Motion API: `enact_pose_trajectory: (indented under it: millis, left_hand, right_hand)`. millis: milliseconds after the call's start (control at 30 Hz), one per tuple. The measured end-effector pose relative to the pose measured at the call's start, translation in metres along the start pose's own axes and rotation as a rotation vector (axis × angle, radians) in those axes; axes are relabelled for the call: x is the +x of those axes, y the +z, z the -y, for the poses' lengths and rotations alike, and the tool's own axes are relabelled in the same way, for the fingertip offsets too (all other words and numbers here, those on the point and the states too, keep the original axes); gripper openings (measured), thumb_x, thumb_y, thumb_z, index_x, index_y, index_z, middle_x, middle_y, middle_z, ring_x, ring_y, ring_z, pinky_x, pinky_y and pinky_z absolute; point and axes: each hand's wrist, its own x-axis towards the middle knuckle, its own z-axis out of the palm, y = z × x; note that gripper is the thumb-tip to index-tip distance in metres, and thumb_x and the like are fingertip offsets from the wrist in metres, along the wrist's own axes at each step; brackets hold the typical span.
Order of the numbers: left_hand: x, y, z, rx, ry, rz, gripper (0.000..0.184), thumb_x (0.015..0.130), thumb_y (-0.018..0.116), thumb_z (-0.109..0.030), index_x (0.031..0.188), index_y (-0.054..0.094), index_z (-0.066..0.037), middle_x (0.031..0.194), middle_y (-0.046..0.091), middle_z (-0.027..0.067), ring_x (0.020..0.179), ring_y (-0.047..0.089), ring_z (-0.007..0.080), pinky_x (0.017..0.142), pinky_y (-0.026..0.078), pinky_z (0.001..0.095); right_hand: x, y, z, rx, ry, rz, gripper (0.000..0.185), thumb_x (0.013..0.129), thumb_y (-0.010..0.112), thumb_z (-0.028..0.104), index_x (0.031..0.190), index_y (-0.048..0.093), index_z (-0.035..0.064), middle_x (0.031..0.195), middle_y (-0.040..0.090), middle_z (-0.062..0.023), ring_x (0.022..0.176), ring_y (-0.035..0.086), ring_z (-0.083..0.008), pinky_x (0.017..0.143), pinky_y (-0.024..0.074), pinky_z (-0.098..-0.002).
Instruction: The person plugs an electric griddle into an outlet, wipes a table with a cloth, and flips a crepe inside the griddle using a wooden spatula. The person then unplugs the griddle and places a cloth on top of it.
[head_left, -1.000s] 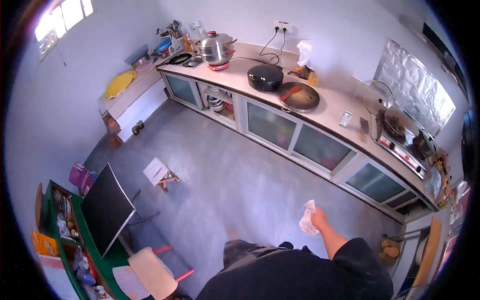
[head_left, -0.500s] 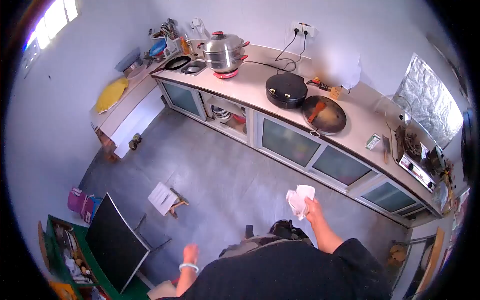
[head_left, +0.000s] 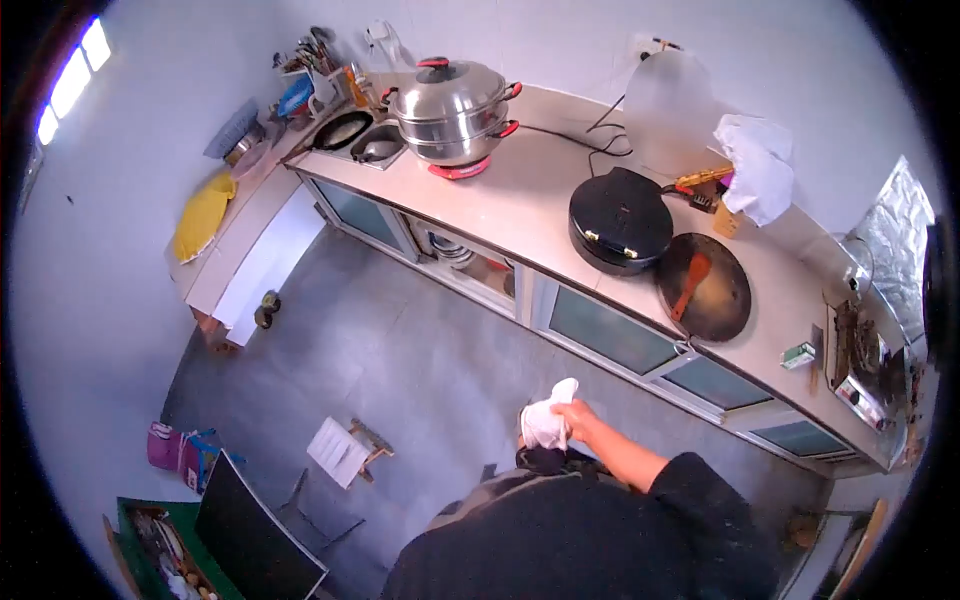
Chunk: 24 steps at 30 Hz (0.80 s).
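My right hand (head_left: 577, 420) is closed on a crumpled white cloth (head_left: 545, 424), held in front of my body above the grey floor. My left hand does not show in the current view. Ahead, the long counter carries a steel steamer pot (head_left: 450, 110) with red handles, a round black electric pan (head_left: 621, 220) and a dark wok lid or pan (head_left: 712, 290) with a reddish-brown spatula (head_left: 692, 284) on it. Another white cloth (head_left: 760, 165) hangs near the wall behind them.
A small stool with a paper (head_left: 338, 452) stands on the floor. To the lower left are a black panel (head_left: 255, 530) and a purple bag (head_left: 178, 452). A yellow bag (head_left: 205, 215) lies on the side ledge. The stove (head_left: 860, 385) is at the right.
The counter appears closer and the view has shifted. My right hand with the cloth has moved left, nearer my body. My left hand, visible half a second ago, has left the view.
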Motion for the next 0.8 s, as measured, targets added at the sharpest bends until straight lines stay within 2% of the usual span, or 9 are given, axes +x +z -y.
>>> enact_pose_trajectory:
  millis: [33, 133, 200, 267, 300, 400, 533, 667, 800]
  left_hand:
    - [0.009, 0.002, -0.011, -0.103, -0.056, 0.004, 0.036, 0.082, 0.058, -0.023, 0.107, 0.058, 0.003, 0.097, 0.064, 0.0161, 0.087, 0.061, 0.0273, 0.077, 0.047, 0.0371]
    - [0.034, -0.009, -0.046, -0.257, -0.129, 0.001, 0.036, 0.082, 0.058, -0.023, 0.107, 0.058, 0.003, 0.095, 0.064, 0.0152, 0.086, 0.061, 0.0263, 0.076, 0.047, 0.0365]
    - [0.05, -0.024, -0.075, -0.343, -0.148, -0.011, 0.035, 0.082, 0.058, -0.023, 0.106, 0.058, 0.003, 0.094, 0.064, 0.0145, 0.084, 0.061, 0.0255, 0.074, 0.047, 0.0361]
    - [0.066, -0.038, -0.101, -0.405, -0.156, -0.025, 0.035, 0.082, 0.058, -0.023, 0.106, 0.058, 0.003, 0.092, 0.064, 0.0139, 0.083, 0.061, 0.0248, 0.073, 0.047, 0.0357]
    - [0.075, -0.044, -0.111, -0.42, -0.156, -0.024, 0.035, 0.083, 0.058, -0.023, 0.106, 0.058, 0.003, 0.092, 0.064, 0.0136, 0.082, 0.061, 0.0244, 0.073, 0.047, 0.0355]
    - [0.106, -0.06, -0.133, -0.409, -0.149, -0.004, 0.034, 0.083, 0.057, -0.023, 0.106, 0.059, 0.002, 0.09, 0.064, 0.0126, 0.081, 0.06, 0.0234, 0.071, 0.047, 0.0349]
    - [0.155, -0.084, -0.151, -0.305, -0.114, 0.054, 0.033, 0.083, 0.057, -0.023, 0.105, 0.059, 0.002, 0.087, 0.064, 0.0113, 0.078, 0.06, 0.0219, 0.068, 0.047, 0.034]
    - [0.222, -0.127, -0.161, -0.17, -0.035, 0.091, 0.033, 0.084, 0.056, -0.023, 0.105, 0.059, 0.002, 0.084, 0.064, 0.01, 0.075, 0.06, 0.0205, 0.066, 0.047, 0.0332]
    - [0.283, -0.2, -0.199, -0.142, 0.049, 0.049, 0.032, 0.084, 0.056, -0.023, 0.104, 0.059, 0.002, 0.082, 0.064, 0.0087, 0.073, 0.06, 0.019, 0.064, 0.047, 0.0324]
  right_hand:
    - [0.005, 0.011, 0.027, -0.102, -0.024, -0.027, 0.031, 0.077, 0.058, 0.004, 0.106, 0.054, -0.0078, 0.094, 0.061, -0.0159, 0.085, 0.063, -0.027, 0.07, 0.0529, -0.0397]
    - [0.108, 0.006, 0.063, -0.311, -0.169, -0.072, 0.031, 0.078, 0.059, 0.008, 0.105, 0.055, -0.0071, 0.094, 0.062, -0.0134, 0.083, 0.062, -0.0235, 0.067, 0.0516, -0.0373]
    - [0.122, 0.027, 0.122, -0.235, -0.298, -0.007, 0.031, 0.079, 0.058, 0.008, 0.106, 0.055, -0.0054, 0.096, 0.061, -0.0127, 0.083, 0.062, -0.0226, 0.07, 0.0512, -0.0365]
    - [0.153, 0.043, 0.168, -0.17, -0.401, -0.051, 0.029, 0.078, 0.056, 0.007, 0.104, 0.056, -0.0046, 0.095, 0.062, -0.0126, 0.084, 0.061, -0.022, 0.072, 0.0506, -0.0355]
    - [0.169, 0.051, 0.191, -0.247, -0.401, -0.158, 0.028, 0.077, 0.057, 0.007, 0.102, 0.057, -0.0046, 0.093, 0.062, -0.0123, 0.084, 0.062, -0.0221, 0.072, 0.0504, -0.0354]
    - [0.216, 0.067, 0.245, -0.241, -0.549, -0.179, 0.03, 0.074, 0.061, 0.007, 0.102, 0.057, -0.0031, 0.091, 0.062, -0.0112, 0.081, 0.062, -0.0228, 0.071, 0.0505, -0.035]
    - [0.209, 0.101, 0.314, -0.017, -0.498, -0.151, 0.03, 0.072, 0.064, 0.005, 0.1, 0.056, -0.004, 0.09, 0.062, -0.0121, 0.08, 0.062, -0.0245, 0.07, 0.0507, -0.0363]
    - [0.246, 0.1, 0.364, 0.079, -0.488, -0.225, 0.03, 0.07, 0.067, 0.005, 0.096, 0.057, -0.0052, 0.09, 0.063, -0.0139, 0.08, 0.062, -0.0262, 0.069, 0.0508, -0.0373]
    - [0.278, 0.088, 0.435, -0.384, -0.627, -0.549, 0.03, 0.073, 0.063, 0.01, 0.1, 0.058, -0.002, 0.089, 0.064, -0.0149, 0.081, 0.064, -0.0279, 0.071, 0.0508, -0.0393]
